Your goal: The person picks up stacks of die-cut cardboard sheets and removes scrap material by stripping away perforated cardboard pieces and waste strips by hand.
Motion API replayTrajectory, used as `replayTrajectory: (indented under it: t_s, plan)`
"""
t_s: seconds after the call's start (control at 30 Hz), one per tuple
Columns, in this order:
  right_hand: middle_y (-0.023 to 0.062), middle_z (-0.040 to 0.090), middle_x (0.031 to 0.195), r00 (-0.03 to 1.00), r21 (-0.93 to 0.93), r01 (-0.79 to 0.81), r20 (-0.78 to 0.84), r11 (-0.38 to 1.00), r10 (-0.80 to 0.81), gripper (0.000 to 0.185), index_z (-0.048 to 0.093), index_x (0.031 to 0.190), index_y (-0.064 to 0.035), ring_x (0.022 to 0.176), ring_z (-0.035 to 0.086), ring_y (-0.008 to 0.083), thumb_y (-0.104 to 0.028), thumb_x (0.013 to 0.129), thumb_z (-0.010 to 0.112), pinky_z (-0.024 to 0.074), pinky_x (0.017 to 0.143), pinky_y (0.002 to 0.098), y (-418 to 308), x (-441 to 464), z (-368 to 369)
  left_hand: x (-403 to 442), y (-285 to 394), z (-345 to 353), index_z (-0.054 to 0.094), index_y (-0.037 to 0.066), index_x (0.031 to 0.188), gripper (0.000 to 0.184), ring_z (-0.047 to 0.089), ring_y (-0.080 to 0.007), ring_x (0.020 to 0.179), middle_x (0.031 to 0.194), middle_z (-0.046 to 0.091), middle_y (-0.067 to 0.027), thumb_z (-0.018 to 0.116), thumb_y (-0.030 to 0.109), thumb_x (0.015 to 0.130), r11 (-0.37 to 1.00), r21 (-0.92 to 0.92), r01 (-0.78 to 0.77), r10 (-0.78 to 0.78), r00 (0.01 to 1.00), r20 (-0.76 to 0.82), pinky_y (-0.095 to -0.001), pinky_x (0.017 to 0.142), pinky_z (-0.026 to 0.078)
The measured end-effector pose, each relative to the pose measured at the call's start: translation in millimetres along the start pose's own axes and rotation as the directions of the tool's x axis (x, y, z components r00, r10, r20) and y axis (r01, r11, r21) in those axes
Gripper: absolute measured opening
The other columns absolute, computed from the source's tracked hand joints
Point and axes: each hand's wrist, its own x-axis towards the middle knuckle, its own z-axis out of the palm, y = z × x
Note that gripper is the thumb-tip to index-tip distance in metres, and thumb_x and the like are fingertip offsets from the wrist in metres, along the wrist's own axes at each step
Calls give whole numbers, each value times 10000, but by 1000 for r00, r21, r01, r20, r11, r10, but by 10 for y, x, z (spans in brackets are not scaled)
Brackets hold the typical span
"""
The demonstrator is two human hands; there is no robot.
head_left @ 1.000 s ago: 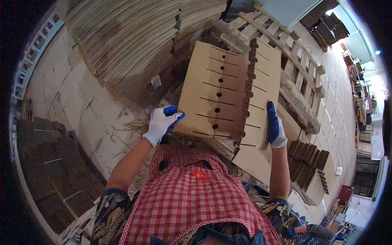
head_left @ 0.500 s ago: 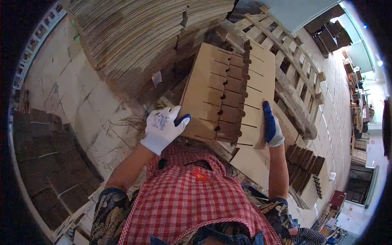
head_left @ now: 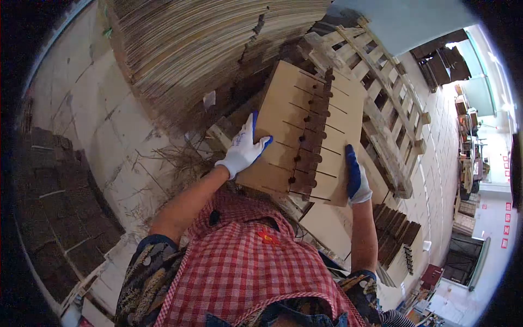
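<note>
Slotted cardboard sheets (head_left: 283,114) lie in front of me, with a row of thin slits and round notches along a dark, stepped middle band. My left hand (head_left: 246,148), in a white glove with blue palm, rests at their left edge, thumb and fingers apart. At the right edge my right hand (head_left: 357,177), gloved the same way, presses its extended fingers flat against the side of the sheets. The undersides of the sheets are hidden.
A tall stack of cardboard (head_left: 180,54) rises at the upper left. Wooden pallets (head_left: 395,98) lean at the upper right. Bundled dark pieces stand on the floor at left (head_left: 49,201) and right (head_left: 395,231). Twigs or strips (head_left: 169,161) litter the floor.
The dark band between the sheet halves has narrowed as the right part moved left. My left hand has shifted up along the edge and spread its fingers; my right hand has moved slightly left and down.
</note>
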Motion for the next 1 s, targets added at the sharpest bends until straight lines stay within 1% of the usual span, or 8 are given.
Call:
replayTrajectory:
  t_s: [0.1, 0.23, 0.53, 0.63, 0.67, 0.77, 0.93, 1.0]
  plan:
    - [33, 525, 1168, 969, -614, 228, 221, 756, -112, 388, 404, 1284, 24, 1055, 477, 91, -97, 916, 424, 356, 905, 223, 36, -66, -54, -21, -45, -4, 122, 37, 1383, 721, 301, -364, 1247, 1381, 259, -218, 521, 316, 851, 995, -90, 41, -36, 998, 58, -401, 1019, 271]
    - [54, 523, 1185, 930, -479, 364, 235, 798, -283, 393, 384, 1297, 23, 1048, 491, 101, -27, 907, 386, 371, 893, 226, 118, 20, -24, 19, 22, 54, 103, 66, 1392, 677, 305, -361, 1247, 1378, 270, -215, 495, 249, 871, 993, -86, 85, -81, 995, 55, -392, 1011, 279]
    - [86, 514, 1215, 961, -393, 261, 191, 882, -199, 396, 384, 1296, 20, 1038, 519, 140, -5, 901, 378, 393, 891, 241, 78, -49, 98, -66, 147, 115, 76, 140, 1409, 666, 331, -369, 1230, 1355, 298, -238, 479, 232, 887, 991, -98, 92, -96, 995, -40, -393, 990, 296]
    - [82, 518, 1209, 847, -702, 520, 354, 486, -396, 391, 390, 1293, 17, 1042, 515, 138, -23, 904, 392, 394, 889, 238, -95, -113, 185, -55, 181, 71, 107, 109, 1397, 665, 337, -375, 1222, 1355, 297, -238, 493, 242, 872, 990, -103, 97, -103, 994, -48, -397, 994, 295]
    - [82, 518, 1209, 846, -701, 524, 360, 484, -393, 391, 390, 1293, 17, 1042, 515, 138, -23, 904, 392, 394, 889, 238, -32, -83, 139, -61, 207, 45, 136, 76, 1385, 667, 339, -379, 1217, 1358, 294, -235, 508, 244, 858, 987, -115, 112, -116, 993, -31, -401, 999, 292]
    - [94, 539, 1184, 966, -463, 229, 219, 856, -140, 393, 394, 1288, 19, 1017, 532, 147, -16, 896, 397, 401, 880, 243, 262, 51, -55, -71, 128, 76, 169, 43, 1372, 675, 350, -386, 1203, 1354, 301, -235, 527, 252, 840, 985, -140, 99, -104, 994, -32, -408, 998, 296]
    - [99, 554, 1166, 897, -701, 441, 328, 559, -297, 402, 389, 1291, 17, 985, 547, 153, -27, 892, 411, 409, 868, 252, 14, -14, 108, -13, 30, 154, 181, 33, 1365, 689, 371, -399, 1180, 1335, 323, -244, 541, 277, 831, 990, -143, -6, -8, 995, -95, -419, 981, 314]
    - [84, 560, 1158, 986, -217, -150, 38, 965, 162, 403, 374, 1301, 13, 970, 549, 152, -57, 906, 407, 406, 872, 249, 117, 64, 22, -44, -6, 184, 184, 28, 1363, 692, 373, -401, 1178, 1333, 325, -245, 544, 283, 829, 990, -143, -2, -10, 997, -81, -422, 977, 318]
